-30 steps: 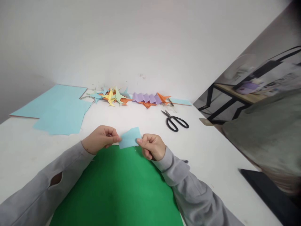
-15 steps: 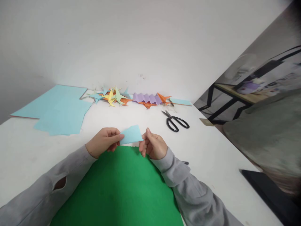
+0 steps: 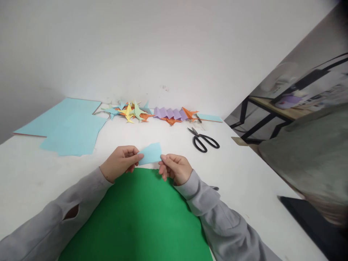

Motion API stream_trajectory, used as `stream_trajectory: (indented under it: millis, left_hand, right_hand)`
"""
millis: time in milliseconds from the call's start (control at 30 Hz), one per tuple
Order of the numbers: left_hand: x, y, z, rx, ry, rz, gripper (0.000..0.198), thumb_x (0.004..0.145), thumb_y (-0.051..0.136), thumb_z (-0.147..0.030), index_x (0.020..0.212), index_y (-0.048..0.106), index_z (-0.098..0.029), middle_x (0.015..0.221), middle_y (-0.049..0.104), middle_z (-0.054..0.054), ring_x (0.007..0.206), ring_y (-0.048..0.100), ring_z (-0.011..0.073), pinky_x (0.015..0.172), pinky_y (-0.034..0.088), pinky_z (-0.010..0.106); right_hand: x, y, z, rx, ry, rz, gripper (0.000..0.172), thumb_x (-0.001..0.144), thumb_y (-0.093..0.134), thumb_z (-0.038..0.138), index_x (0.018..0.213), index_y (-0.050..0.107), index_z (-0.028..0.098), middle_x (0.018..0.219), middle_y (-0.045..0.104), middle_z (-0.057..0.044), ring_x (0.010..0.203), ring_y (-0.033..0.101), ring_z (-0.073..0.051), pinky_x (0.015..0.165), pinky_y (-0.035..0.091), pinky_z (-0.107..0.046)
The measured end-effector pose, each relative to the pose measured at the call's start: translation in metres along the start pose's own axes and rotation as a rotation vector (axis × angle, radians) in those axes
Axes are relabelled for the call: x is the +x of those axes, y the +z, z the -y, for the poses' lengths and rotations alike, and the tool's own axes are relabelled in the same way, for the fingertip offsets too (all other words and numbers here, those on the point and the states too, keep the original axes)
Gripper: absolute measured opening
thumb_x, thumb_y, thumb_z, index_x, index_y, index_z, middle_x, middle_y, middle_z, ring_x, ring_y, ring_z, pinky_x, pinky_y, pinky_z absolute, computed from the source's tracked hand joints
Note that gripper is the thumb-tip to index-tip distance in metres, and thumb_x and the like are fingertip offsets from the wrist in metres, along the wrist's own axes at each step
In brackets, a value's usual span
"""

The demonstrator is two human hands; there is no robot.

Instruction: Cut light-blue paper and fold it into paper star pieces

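Observation:
A small piece of light blue paper (image 3: 150,153), seemingly folded, is held up between my two hands just past the top edge of a green sheet (image 3: 136,214). My left hand (image 3: 121,162) pinches its left end, thumb on top and fingers behind. At the lower right corner, my right hand (image 3: 176,167) grips the paper between thumb and forefinger, its other fingers curled loosely below. Black-handled scissors (image 3: 201,139) lie on the white table beyond my right hand, blades pointing away to the left.
Large light blue sheets (image 3: 73,132) lie at the left. Along the wall sit folded paper shapes (image 3: 133,111) in several colours, a pleated purple paper (image 3: 170,114) and a blue strip (image 3: 210,117). A black flat object (image 3: 307,221) is at the right edge of the white table (image 3: 239,181).
My right thumb and forefinger have closed on the paper's right corner; before, the thumb was raised off it. My left hand keeps its pinch almost unmoved.

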State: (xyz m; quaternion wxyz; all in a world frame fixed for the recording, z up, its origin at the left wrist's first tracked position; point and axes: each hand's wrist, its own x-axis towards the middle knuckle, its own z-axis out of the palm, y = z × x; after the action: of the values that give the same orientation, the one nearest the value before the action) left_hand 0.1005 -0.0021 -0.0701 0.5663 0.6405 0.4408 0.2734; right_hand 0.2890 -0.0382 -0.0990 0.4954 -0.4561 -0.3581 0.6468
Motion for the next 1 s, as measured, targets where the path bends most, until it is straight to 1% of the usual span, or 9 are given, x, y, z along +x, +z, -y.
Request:
stream_trajectory:
  millis: [133,233,333,433,500,567,633,800,1000]
  left_hand:
    - [0.000,0.005,-0.001,-0.037,0.012,-0.053,0.025,0.066,0.066,-0.035,0.059,0.052,-0.015,0.042,0.050,-0.006,0.037,0.043,0.0056,0.036,0.032,0.017]
    - [-0.001,0.012,-0.001,-0.183,-0.081,-0.041,0.024,0.060,0.072,-0.034,0.062,0.059,-0.014,0.048,0.056,-0.004,0.043,0.051,0.0091,0.037,0.038,0.018]
    - [-0.005,0.021,0.000,-0.317,-0.178,-0.006,0.025,0.057,0.075,-0.032,0.066,0.065,-0.012,0.058,0.063,0.001,0.051,0.058,0.0120,0.042,0.044,0.021]
    - [-0.007,0.028,0.002,-0.395,-0.187,-0.027,0.024,0.056,0.076,-0.031,0.068,0.068,-0.011,0.064,0.067,0.003,0.055,0.059,0.0122,0.047,0.047,0.022]
    - [-0.008,0.029,0.003,-0.425,-0.184,-0.049,0.023,0.056,0.076,-0.029,0.068,0.068,-0.011,0.065,0.068,0.004,0.055,0.059,0.0119,0.048,0.047,0.022]
    - [-0.007,0.029,0.003,-0.440,-0.185,-0.061,0.023,0.054,0.077,-0.028,0.067,0.068,-0.010,0.064,0.068,0.004,0.054,0.059,0.0115,0.048,0.047,0.022]
    - [-0.007,0.028,0.003,-0.444,-0.190,-0.067,0.023,0.053,0.077,-0.027,0.065,0.068,-0.010,0.061,0.067,0.004,0.053,0.059,0.0112,0.048,0.047,0.022]
    - [-0.007,0.029,0.002,-0.430,-0.204,-0.057,0.021,0.052,0.077,-0.025,0.062,0.067,-0.010,0.053,0.064,0.001,0.051,0.058,0.0106,0.046,0.046,0.021]
    - [-0.007,0.029,0.003,-0.429,-0.224,-0.081,0.019,0.051,0.078,-0.022,0.059,0.065,-0.010,0.048,0.061,0.000,0.046,0.054,0.0087,0.044,0.046,0.019]
  right_hand:
    - [-0.001,0.002,-0.001,-0.007,-0.045,0.004,0.042,0.050,0.076,0.050,0.057,0.059,0.013,0.043,0.062,0.000,0.029,0.051,-0.007,0.030,0.040,-0.016]
    - [-0.003,0.005,-0.001,-0.035,-0.067,0.021,0.041,0.051,0.076,0.050,0.058,0.060,0.013,0.044,0.063,0.000,0.031,0.052,-0.008,0.032,0.041,-0.017]
    - [-0.007,0.008,-0.001,-0.067,-0.097,0.047,0.039,0.053,0.075,0.049,0.058,0.060,0.013,0.045,0.063,0.000,0.033,0.053,-0.008,0.034,0.043,-0.018]
    - [-0.009,0.011,-0.002,-0.086,-0.114,0.062,0.039,0.055,0.074,0.049,0.057,0.061,0.013,0.045,0.063,0.000,0.034,0.054,-0.009,0.036,0.045,-0.019]
    - [-0.009,0.011,-0.003,-0.083,-0.092,0.057,0.043,0.056,0.071,0.054,0.059,0.061,0.013,0.046,0.063,-0.001,0.035,0.055,-0.010,0.037,0.045,-0.020]
    - [-0.008,0.011,-0.003,-0.070,-0.054,0.050,0.048,0.056,0.067,0.060,0.060,0.061,0.012,0.046,0.063,-0.002,0.035,0.056,-0.011,0.037,0.046,-0.021]
    - [-0.008,0.011,-0.003,-0.075,-0.044,0.045,0.049,0.055,0.067,0.061,0.060,0.061,0.012,0.046,0.063,-0.001,0.035,0.056,-0.011,0.037,0.046,-0.021]
    - [-0.009,0.011,-0.004,-0.169,-0.169,0.030,0.037,0.058,0.073,0.048,0.058,0.061,0.013,0.046,0.062,0.001,0.037,0.055,-0.009,0.038,0.046,-0.020]
    - [-0.008,0.009,-0.010,-0.222,-0.243,0.017,0.032,0.063,0.071,0.045,0.060,0.062,0.014,0.050,0.064,-0.001,0.039,0.056,-0.009,0.040,0.047,-0.021]
